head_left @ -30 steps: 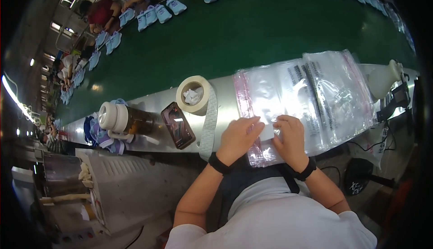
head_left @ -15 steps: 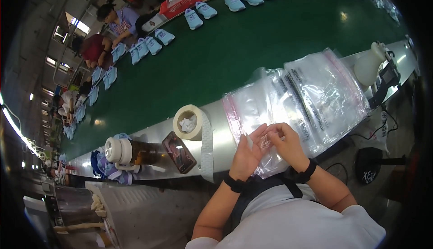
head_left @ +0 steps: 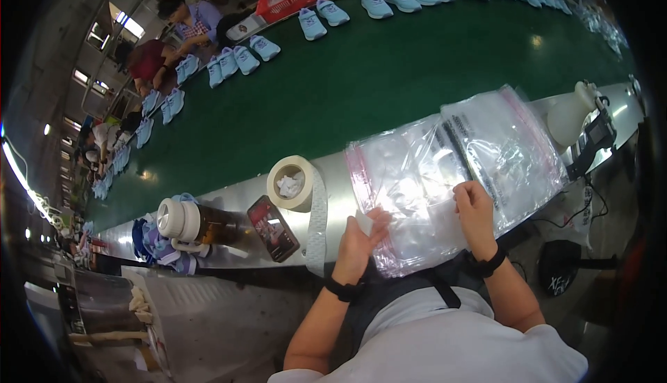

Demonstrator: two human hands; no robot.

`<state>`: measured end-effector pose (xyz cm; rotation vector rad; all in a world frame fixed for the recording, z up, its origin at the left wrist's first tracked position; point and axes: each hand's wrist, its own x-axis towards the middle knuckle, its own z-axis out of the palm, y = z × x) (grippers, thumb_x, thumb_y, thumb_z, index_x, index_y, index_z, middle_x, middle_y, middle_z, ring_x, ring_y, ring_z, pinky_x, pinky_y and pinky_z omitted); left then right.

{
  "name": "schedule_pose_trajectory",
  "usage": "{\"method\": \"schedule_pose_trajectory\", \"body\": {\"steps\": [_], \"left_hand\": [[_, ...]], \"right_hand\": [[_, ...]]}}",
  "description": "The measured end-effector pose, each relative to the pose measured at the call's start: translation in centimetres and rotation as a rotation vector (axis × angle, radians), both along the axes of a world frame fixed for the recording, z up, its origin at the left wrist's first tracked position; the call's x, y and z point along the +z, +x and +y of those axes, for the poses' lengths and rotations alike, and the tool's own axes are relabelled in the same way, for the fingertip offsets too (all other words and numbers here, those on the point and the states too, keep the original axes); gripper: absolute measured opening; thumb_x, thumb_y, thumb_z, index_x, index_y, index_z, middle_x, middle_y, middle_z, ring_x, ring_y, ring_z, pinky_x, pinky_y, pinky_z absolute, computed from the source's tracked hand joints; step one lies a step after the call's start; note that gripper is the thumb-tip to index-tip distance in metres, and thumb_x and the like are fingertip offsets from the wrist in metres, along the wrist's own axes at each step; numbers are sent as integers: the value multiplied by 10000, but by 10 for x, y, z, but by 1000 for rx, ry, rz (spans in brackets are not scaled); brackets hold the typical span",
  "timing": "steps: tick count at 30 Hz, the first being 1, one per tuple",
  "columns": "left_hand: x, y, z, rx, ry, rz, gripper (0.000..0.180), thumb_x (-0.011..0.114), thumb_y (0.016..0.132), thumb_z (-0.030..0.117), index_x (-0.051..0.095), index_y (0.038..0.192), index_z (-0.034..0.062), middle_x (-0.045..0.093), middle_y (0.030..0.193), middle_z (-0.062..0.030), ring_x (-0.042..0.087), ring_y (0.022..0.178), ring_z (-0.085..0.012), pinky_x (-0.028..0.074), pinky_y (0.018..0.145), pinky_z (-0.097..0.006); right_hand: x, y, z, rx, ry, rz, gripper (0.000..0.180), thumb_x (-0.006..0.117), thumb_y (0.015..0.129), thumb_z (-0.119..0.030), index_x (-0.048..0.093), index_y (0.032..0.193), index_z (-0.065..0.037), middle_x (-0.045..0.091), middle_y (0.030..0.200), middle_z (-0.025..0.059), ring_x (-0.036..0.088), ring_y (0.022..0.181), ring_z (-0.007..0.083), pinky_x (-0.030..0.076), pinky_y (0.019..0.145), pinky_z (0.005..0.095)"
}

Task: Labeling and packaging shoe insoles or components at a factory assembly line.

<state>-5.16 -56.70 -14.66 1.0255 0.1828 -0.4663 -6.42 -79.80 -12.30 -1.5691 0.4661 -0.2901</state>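
Clear plastic bags (head_left: 410,175) with pink edge strips lie in overlapping stacks on the metal table edge in front of me. My left hand (head_left: 358,247) is over the left bags' near corner, a small white piece (head_left: 363,222), like paper or a label, held at its thumb. Its other fingers stretch to the right. My right hand (head_left: 476,220) hovers over the middle of the bags, thumb and fingers pinched together; whether it holds bag film is too unclear to see. A roll of white tape or labels (head_left: 310,206) stands left of my hands, its loose strip hanging toward me.
A phone (head_left: 273,229) and a brown bottle with a white lid (head_left: 179,220) lie left of the roll, beside purple-blue shoes (head_left: 163,250). Light-blue shoes (head_left: 245,60) line the far side of the green belt (head_left: 361,84). A white jug (head_left: 566,111) stands at right. Co-workers sit at far left.
My hands, close together before, have moved apart: the left went left, the right moved right. The bags beneath now lie flatter. The view has shifted slightly.
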Motion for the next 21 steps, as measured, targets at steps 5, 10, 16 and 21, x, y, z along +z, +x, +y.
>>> {"method": "schedule_pose_trajectory", "body": {"steps": [5, 10, 16, 21], "left_hand": [[70, 20, -3, 137, 823, -846, 422, 360, 988, 300, 533, 1170, -40, 550, 1167, -129, 517, 1090, -215, 360, 964, -300], [64, 51, -47, -402, -261, -264, 455, 365, 981, 339, 568, 1035, -64, 605, 1007, -180, 589, 989, -269, 445, 923, -388], [-11, 48, -63, -344, -307, 95, 370, 385, 982, 292, 558, 1045, -29, 613, 990, -173, 626, 936, -279, 530, 805, -356], [-28, 66, -82, -479, 739, -609, 291, 414, 950, 197, 546, 1088, -22, 598, 939, -131, 656, 858, -234, 538, 605, -293]], "right_hand": [[7, -9, 14, 297, -523, -186, 30, 605, 808, -44, 591, 829, -27, 580, 712, 104, 589, 596, 215, 445, 533, 281], [-6, -7, 29, 329, -149, 73, 96, 567, 878, -109, 570, 858, -15, 560, 660, 80, 558, 554, 145, 434, 505, 269], [3, -14, -3, 156, 182, -48, 100, 493, 925, -107, 536, 864, -40, 531, 703, 4, 469, 577, 54, 384, 514, 195], [25, -20, -13, 317, 84, -145, 79, 446, 914, -40, 512, 872, -27, 519, 788, 12, 465, 697, 68, 396, 665, 204]]}}
